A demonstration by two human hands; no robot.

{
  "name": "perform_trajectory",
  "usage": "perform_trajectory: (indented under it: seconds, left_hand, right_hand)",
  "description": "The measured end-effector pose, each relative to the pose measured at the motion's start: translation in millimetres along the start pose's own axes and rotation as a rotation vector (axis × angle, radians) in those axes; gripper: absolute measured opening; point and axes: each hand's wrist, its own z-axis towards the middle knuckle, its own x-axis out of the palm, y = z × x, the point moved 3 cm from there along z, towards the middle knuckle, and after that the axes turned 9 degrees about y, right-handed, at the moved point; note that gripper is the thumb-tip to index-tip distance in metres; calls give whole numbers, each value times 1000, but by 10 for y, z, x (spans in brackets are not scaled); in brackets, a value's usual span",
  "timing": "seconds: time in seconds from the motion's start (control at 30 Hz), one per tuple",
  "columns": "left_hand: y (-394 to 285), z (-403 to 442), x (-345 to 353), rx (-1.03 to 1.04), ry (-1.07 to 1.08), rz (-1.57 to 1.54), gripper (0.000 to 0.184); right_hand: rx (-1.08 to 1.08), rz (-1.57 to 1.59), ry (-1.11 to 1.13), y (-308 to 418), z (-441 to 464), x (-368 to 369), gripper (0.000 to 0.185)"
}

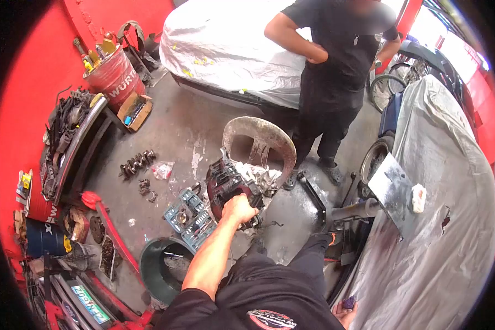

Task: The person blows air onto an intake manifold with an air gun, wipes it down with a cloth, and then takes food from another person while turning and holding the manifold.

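My left hand (238, 210) rests on a dark metal engine part (225, 181), its fingers bent over the edge. That part sits on a dirty plastic chair (258, 127) along with crumpled white cloth (265, 177). Low in the view, beside my body, my right hand (345, 315) holds a small dark purple thing (349, 302), perhaps a rag. An open teal tool case (190, 217) with sockets lies on the floor left of the chair. Farther left is a crankshaft (137, 164).
Another person (338, 66) stands beyond the chair, hands near the hips. A green tub (162, 264) is at lower left. Covered cars (231, 49) stand ahead and on the right. A metal plate on a stand (393, 190) is at right, a red bar (115, 231) at left.
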Motion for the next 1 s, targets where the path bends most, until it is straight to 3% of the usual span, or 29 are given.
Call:
perform_trajectory:
  seconds: [0.17,0.2,0.3,0.33,0.47,0.6,0.7,1.0]
  left_hand:
    - [4,-31,-16,-29,12,-14,67]
    - [31,6,3,-36,15,-15,67]
    - [73,-51,-56,-19,27,-44,69]
    - [82,-37,-94,-17,38,-46,68]
    - [90,-9,-230,-30,31,-75,64]
    - [108,8,-232,-37,-2,-90,63]
    - [105,44,-158,-3,-9,-76,62]
    - [28,-31,-7,31,18,-6,65]
  right_hand:
    - [-121,23,227,101,-97,16,60]
    - [-137,-152,50,84,-151,117,48]
    - [-24,-116,26,118,-445,602,42]
    - [-59,-136,146,96,-487,709,38]
    - [49,-106,237,193,-532,1114,39]
    - [3,-106,274,226,-164,1203,37]
    - [-123,-350,363,216,-88,1275,38]
    - [-12,-141,248,246,-102,1278,37]
